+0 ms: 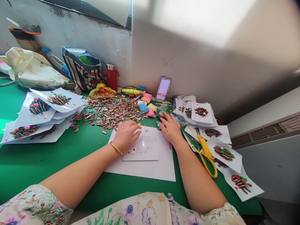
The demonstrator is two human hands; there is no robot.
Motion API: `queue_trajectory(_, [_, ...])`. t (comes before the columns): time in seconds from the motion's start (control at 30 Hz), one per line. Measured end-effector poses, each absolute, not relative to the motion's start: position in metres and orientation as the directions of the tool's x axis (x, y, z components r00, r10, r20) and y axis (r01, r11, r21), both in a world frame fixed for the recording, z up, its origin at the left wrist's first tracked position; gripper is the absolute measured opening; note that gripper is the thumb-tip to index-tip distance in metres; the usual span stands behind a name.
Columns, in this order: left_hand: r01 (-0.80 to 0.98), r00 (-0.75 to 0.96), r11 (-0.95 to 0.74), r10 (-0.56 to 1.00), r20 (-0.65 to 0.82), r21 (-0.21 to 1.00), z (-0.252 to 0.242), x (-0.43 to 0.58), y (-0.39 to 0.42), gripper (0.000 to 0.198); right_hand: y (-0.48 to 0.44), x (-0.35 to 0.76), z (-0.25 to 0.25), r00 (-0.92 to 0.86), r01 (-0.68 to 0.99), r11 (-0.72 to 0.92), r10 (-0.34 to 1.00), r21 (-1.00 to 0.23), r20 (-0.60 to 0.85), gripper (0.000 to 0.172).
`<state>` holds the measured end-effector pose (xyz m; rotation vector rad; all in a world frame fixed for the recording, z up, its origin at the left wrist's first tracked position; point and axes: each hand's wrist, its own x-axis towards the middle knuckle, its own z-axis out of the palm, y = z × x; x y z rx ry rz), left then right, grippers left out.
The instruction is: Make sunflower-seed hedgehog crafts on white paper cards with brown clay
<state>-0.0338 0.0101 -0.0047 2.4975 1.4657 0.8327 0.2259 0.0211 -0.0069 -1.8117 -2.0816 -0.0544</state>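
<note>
My left hand point(127, 135), with a gold bangle at the wrist, rests over the upper left of a small card point(148, 154). Its fingers are bent, with the thumb apart from them; small yellow and white bits lie by the fingertips. An outline of a hedgehog point(142, 147), with a dark eye and a red nose, is drawn on the card. Beneath the card lies a larger white sheet point(164, 172). My right hand point(172, 128) reaches over the sheet's far right corner, fingers spread, touching or just above small clear packets point(164, 107) and a brown item.
Striped sunflower seeds point(117, 109) are heaped behind the sheet, beside colored clay packets point(143, 107). Finished seed hedgehog cards stand in piles at left point(56, 107) and right point(219, 143). Yellow-handled scissors point(209, 164) and a yellow cutter point(204, 147) lie right. A red flask point(111, 78) stands behind.
</note>
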Motion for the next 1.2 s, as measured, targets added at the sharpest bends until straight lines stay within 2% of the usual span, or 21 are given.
queue_trajectory(0.1, [0.752, 0.377, -0.535, 0.828, 0.416, 0.385, -0.005, -0.034, 0.010, 0.018, 0.026, 0.227, -0.009, -0.143, 0.949, 0.222, 0.936, -0.223, 0.322, 0.041])
queue_trajectory(0.23, [0.707, 0.354, -0.551, 0.818, 0.453, 0.443, -0.001, -0.035, 0.010, 0.017, 0.019, 0.224, 0.002, -0.205, 0.878, 0.373, 0.861, -0.302, 0.465, 0.041])
queue_trajectory(0.3, [0.649, 0.321, -0.570, 0.806, 0.497, 0.504, 0.001, -0.035, 0.009, 0.024, 0.008, 0.217, 0.014, -0.281, 0.790, 0.513, 0.789, -0.335, 0.547, 0.041])
queue_trajectory(0.4, [0.532, 0.274, -0.571, 0.815, 0.511, 0.625, 0.004, -0.034, 0.006, 0.044, -0.016, 0.199, 0.032, -0.384, 0.628, 0.675, 0.702, -0.388, 0.600, 0.036])
queue_trajectory(0.43, [0.486, 0.270, -0.552, 0.832, 0.484, 0.678, 0.004, -0.033, 0.004, 0.045, -0.024, 0.192, 0.036, -0.401, 0.584, 0.706, 0.680, -0.400, 0.614, 0.035])
queue_trajectory(0.5, [0.371, 0.269, -0.480, 0.875, 0.402, 0.795, 0.003, -0.031, 0.003, 0.035, -0.037, 0.181, 0.042, -0.427, 0.508, 0.751, 0.645, -0.421, 0.634, 0.031])
queue_trajectory(0.57, [0.207, 0.273, -0.391, 0.903, 0.331, 0.897, 0.004, -0.029, 0.001, 0.025, -0.045, 0.175, 0.043, -0.368, 0.465, 0.737, 0.665, -0.490, 0.650, 0.027])
queue_trajectory(0.63, [0.037, 0.306, -0.307, 0.910, 0.282, 0.951, 0.006, -0.027, -0.001, 0.023, -0.047, 0.175, 0.041, -0.238, 0.421, 0.693, 0.707, -0.585, 0.666, 0.028])
queue_trajectory(0.73, [-0.090, 0.376, -0.215, 0.897, 0.233, 0.973, 0.012, -0.025, -0.005, 0.021, -0.042, 0.179, 0.036, -0.139, 0.361, 0.607, 0.786, -0.708, 0.603, 0.044])
queue_trajectory(0.87, [-0.107, 0.414, -0.151, 0.892, 0.182, 0.983, 0.017, -0.024, -0.008, 0.024, -0.036, 0.177, 0.031, -0.335, 0.364, 0.538, 0.837, -0.760, 0.432, 0.047])
queue_trajectory(0.97, [-0.098, 0.409, -0.120, 0.900, 0.150, 0.988, 0.017, -0.023, -0.010, 0.030, -0.036, 0.171, 0.027, -0.432, 0.336, 0.557, 0.808, -0.760, 0.401, 0.048])
queue_trajectory(1.03, [-0.105, 0.377, -0.093, 0.918, 0.127, 0.990, 0.019, -0.022, -0.012, 0.031, -0.037, 0.167, 0.024, -0.420, 0.349, 0.562, 0.809, -0.749, 0.411, 0.047])
queue_trajectory(1.13, [-0.075, 0.324, -0.074, 0.941, 0.094, 0.994, 0.023, -0.020, -0.016, 0.020, -0.037, 0.167, 0.020, -0.324, 0.416, 0.543, 0.838, -0.730, 0.439, 0.041])
queue_trajectory(1.2, [-0.040, 0.356, -0.063, 0.932, 0.073, 0.997, 0.025, -0.020, -0.018, 0.023, -0.036, 0.167, 0.018, -0.267, 0.444, 0.531, 0.848, -0.722, 0.459, 0.040])
